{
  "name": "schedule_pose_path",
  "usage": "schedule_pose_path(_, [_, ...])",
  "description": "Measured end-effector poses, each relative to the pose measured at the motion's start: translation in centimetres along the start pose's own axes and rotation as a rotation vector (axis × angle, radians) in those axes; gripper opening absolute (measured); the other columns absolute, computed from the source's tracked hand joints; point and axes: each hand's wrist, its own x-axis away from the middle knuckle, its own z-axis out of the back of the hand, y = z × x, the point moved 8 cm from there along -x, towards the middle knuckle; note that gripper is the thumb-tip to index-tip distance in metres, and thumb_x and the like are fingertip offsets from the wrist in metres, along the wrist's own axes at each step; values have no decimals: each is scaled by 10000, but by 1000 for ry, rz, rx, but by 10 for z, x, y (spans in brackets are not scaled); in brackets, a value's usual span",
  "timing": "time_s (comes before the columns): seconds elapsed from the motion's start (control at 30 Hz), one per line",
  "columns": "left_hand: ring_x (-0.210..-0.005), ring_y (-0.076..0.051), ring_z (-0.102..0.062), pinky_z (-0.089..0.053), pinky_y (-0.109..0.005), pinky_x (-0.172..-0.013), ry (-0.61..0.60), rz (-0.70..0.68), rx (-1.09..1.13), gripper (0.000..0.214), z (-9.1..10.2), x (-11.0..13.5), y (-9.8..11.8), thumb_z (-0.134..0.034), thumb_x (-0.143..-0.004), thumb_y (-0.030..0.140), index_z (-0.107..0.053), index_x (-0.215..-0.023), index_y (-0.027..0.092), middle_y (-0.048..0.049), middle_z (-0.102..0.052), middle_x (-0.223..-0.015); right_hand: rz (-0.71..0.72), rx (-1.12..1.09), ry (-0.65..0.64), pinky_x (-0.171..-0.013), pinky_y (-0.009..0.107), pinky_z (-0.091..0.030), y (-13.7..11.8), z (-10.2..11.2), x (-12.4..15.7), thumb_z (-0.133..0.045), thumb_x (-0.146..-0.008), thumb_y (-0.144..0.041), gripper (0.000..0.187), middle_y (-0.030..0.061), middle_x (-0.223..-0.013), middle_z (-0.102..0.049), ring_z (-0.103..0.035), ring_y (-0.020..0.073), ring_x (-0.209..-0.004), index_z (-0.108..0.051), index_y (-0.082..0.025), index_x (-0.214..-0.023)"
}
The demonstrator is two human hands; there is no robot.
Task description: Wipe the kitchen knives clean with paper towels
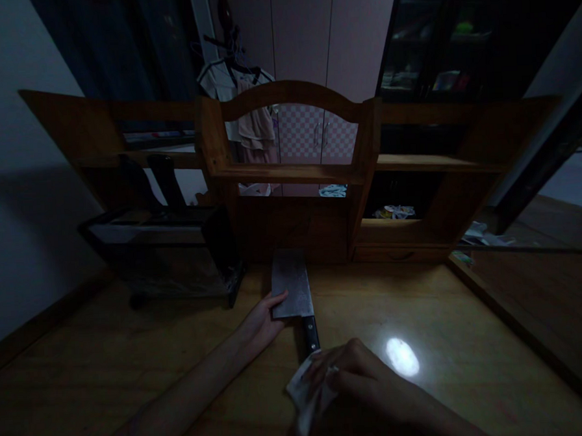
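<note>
A cleaver (293, 283) with a broad grey blade and a black riveted handle (311, 334) is held over the wooden tabletop, its blade pointing away from me. My left hand (263, 320) grips the blade near its lower left corner, thumb on top and fingers underneath. At the end of the handle, my right hand (350, 374) is closed on a white cloth or tissue (310, 392). The cloth touches the handle's end, and part of it hangs down towards me.
To the left stands a black knife block (166, 257) with two dark-handled knives upright in it. A wooden shelf unit (288, 172) runs along the table's back. Light reflects off the tabletop (437, 321). Clothes on hangers (254, 116) and pale cupboards (301, 42) are behind.
</note>
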Motion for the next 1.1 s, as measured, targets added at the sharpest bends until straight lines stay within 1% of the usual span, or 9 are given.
schedule_pose_path(0.1, [-862, -207, -693, -564, -326, -828, -16, -1, 6, 225, -2, 1, 1, -544, -838, -1, -616, -1035, 79, -134, -692, -1008, -251, -95, 250, -700, 309, -505, 42, 26, 14, -569, -759, -186, 141, 64, -809, -711, -658, 219, -782, -694, -133, -717])
schedule_pose_path(0.17, [-856, -208, -696, -567, -316, -820, -11, 3, 12, 238, -3, 3, 1, -546, -833, -2, -616, -1046, 79, -135, -696, -997, -306, -130, 389, -643, 307, -501, 58, 43, 20, -587, -753, -236, 164, 66, -731, -698, -651, 219, -704, -666, -130, -655])
schedule_pose_path(0.23, [-843, -208, -700, -570, -309, -811, -5, 6, 20, 239, -4, 4, 0, -544, -835, 3, -617, -1049, 82, -130, -701, -978, -247, -112, 458, -678, 341, -505, 53, 56, 18, -541, -823, -334, 307, 93, -733, -703, -652, 238, -707, -695, -120, -665])
schedule_pose_path(0.33, [-828, -211, -703, -572, -306, -801, 4, 25, 17, 215, -5, 6, -1, -538, -845, 18, -621, -1033, 78, -128, -706, -952, -127, 73, 573, -898, 405, -453, 23, 69, 12, -484, -910, -411, 376, 99, -1016, -711, -630, 281, -965, -743, -142, -951])
schedule_pose_path(0.47, [-805, -213, -703, -571, -305, -785, 2, 15, -18, 170, -5, 6, 0, -546, -842, 21, -630, -982, 68, -138, -707, -927, 9, 349, 322, -1079, 440, -323, -9, 38, -3, -372, -987, -371, 384, 32, -1342, -554, -473, 271, -1260, -590, -237, -1274])
schedule_pose_path(0.67, [-762, -208, -698, -576, -348, -756, -3, 43, -29, 128, -1, 4, -3, -561, -845, 43, -625, -943, 95, -114, -707, -900, 18, 524, 82, -1140, 422, -247, -5, 7, -2, -395, -992, -313, 358, 23, -1430, -457, -373, 217, -1346, -536, -274, -1319])
schedule_pose_path(0.9, [-864, -199, -691, -562, -324, -834, -29, 5, -4, 187, 0, 1, -1, -567, -833, 11, -631, -992, 85, -121, -698, -996, 139, 256, -35, -1070, 361, -338, -27, -7, -7, -376, -994, -241, 345, 45, -1148, -683, -595, 189, -1111, -712, -210, -1067])
schedule_pose_path(1.0, [-870, -201, -691, -562, -328, -839, -14, -3, 5, 194, 1, 0, -1, -559, -833, 3, -627, -995, 85, -123, -695, -1009, 115, 103, 12, -969, 360, -428, -15, -4, -5, -433, -963, -275, 344, 71, -988, -728, -649, 212, -979, -752, -156, -909])
schedule_pose_path(1.1, [-868, -210, -693, -564, -341, -837, -11, -4, 4, 207, 0, 0, 0, -552, -836, 3, -615, -1018, 79, -135, -693, -1009, -40, -7, 127, -782, 335, -517, 9, 9, 0, -463, -933, -309, 381, 75, -808, -738, -682, 216, -783, -754, -124, -770])
